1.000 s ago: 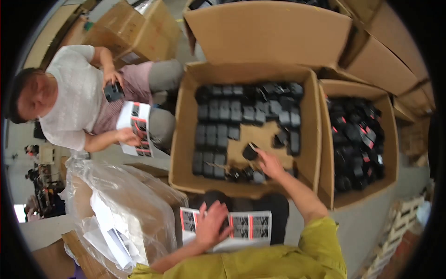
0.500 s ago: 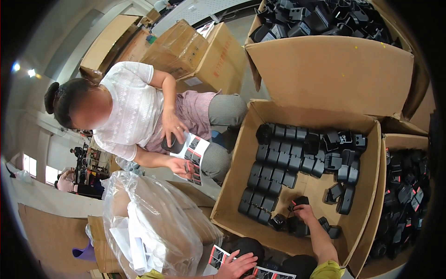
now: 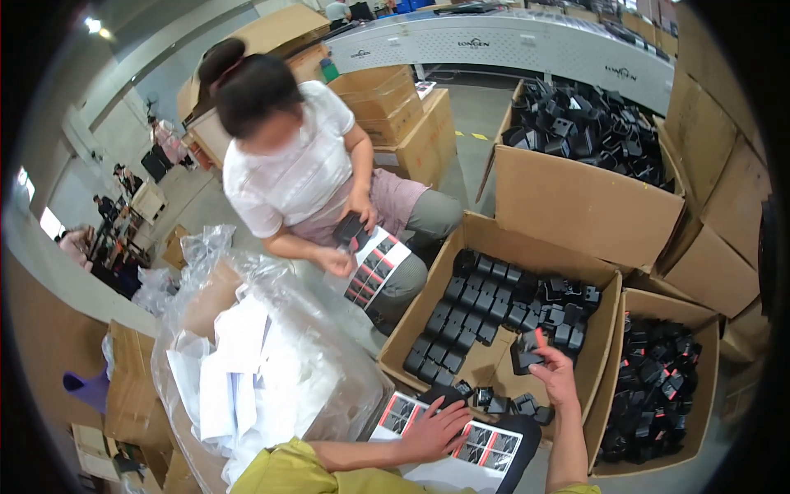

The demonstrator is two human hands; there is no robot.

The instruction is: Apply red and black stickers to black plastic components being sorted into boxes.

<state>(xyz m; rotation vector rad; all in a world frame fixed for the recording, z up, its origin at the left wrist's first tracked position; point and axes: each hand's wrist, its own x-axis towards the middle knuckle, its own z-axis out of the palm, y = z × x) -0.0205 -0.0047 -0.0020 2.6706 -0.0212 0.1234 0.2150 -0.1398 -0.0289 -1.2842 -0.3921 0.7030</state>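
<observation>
My right hand (image 3: 556,377) is raised over the big open carton (image 3: 512,229), its fingers pinched on a black boxy plastic part (image 3: 524,356). Something reddish shows at the part's top edge; I cannot tell whether it is a label or a fingertip. On my lap lies a white sheet of red-and-black printed labels (image 3: 504,449). My left hand (image 3: 436,430) rests flat across that sheet, fingers stretched out. Inside the carton, similar black parts (image 3: 473,309) stand in tight rows at the far left, with looser ones (image 3: 527,405) along the near side.
Two more cartons of jumbled black parts stand behind (image 3: 588,177) and at the right (image 3: 627,469). Opposite sits a co-worker (image 3: 288,181) with a black part and a label sheet (image 3: 374,267). At the left is a plastic-lined box (image 3: 329,362) holding white paper.
My right hand has lifted the black part from low in the carton. My left hand stays on the label sheet. The view has shifted, showing more of the room; the co-worker's head is lowered.
</observation>
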